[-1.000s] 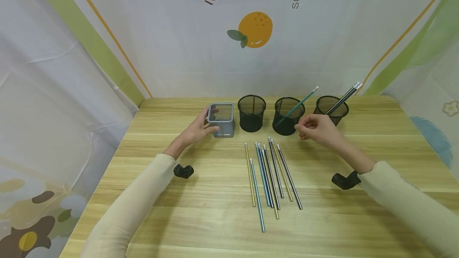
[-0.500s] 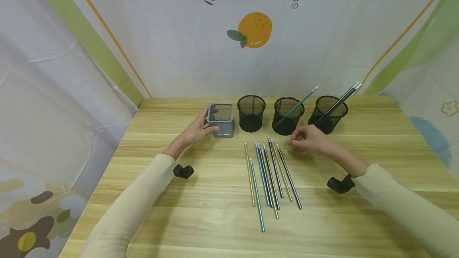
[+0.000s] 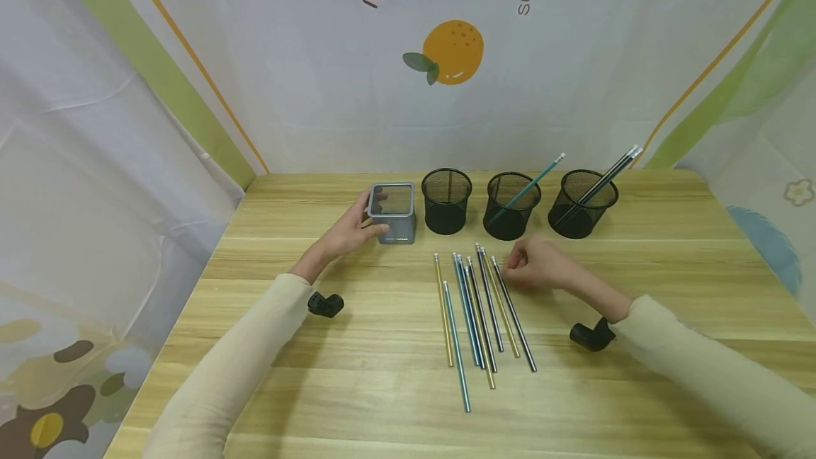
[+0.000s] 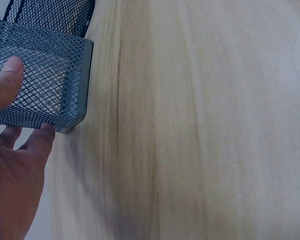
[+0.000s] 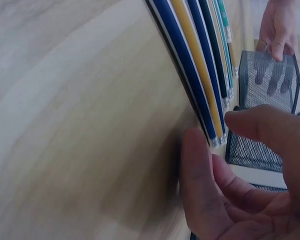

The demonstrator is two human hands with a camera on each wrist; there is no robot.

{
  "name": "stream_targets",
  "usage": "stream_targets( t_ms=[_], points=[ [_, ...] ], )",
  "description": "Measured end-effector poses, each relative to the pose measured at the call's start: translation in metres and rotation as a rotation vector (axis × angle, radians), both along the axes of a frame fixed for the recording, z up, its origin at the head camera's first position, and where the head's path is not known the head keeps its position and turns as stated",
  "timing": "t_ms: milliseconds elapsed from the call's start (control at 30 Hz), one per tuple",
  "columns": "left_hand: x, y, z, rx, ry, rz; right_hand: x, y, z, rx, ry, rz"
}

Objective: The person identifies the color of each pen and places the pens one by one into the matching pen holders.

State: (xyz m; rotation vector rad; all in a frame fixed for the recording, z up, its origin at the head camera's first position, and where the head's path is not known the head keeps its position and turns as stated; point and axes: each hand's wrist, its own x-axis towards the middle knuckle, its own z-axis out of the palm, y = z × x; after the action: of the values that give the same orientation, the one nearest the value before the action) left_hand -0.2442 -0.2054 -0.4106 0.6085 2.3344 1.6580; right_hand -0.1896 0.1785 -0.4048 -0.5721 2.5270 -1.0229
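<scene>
My left hand (image 3: 347, 232) grips a grey square mesh pen holder (image 3: 400, 230), thumb on the front and fingers on the side and behind. In the left wrist view the thumb (image 4: 10, 80) lies against the mesh. My right hand (image 3: 542, 264) is low over the table, just right of the eraser ends of several loose pencils. Its thumb and bent index finger stand apart with nothing between them; in the right wrist view they are close around the ends of a dark blue pencil (image 5: 185, 55) and a yellow pencil (image 5: 195, 55).
Three round black mesh pen holders stand to the right of the grey one. The left one (image 3: 445, 218) shows no pencils, the middle one (image 3: 506, 225) has a teal pencil (image 3: 538, 179), and the right one (image 3: 570, 225) has black pencils (image 3: 605, 181). A printed cloth (image 3: 306, 91) hangs behind.
My right hand has moved left and toward me, from beside the round holders down to the loose pencils' eraser ends. The left hand and grey holder have stayed put.
</scene>
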Motion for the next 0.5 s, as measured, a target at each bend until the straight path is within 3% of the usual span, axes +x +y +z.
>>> stream_targets(
  t_ms=[333, 500],
  points=[
    [0.001, 0.001, 0.001, -0.011, 0.001, 0.000, 0.001, -0.015, 0.000, 0.071, -0.029, -0.024],
    [0.001, 0.001, 0.001, -0.015, 0.009, -0.001, -0.001, -0.019, 0.000, 0.145, 0.034, 0.002]
  ],
)
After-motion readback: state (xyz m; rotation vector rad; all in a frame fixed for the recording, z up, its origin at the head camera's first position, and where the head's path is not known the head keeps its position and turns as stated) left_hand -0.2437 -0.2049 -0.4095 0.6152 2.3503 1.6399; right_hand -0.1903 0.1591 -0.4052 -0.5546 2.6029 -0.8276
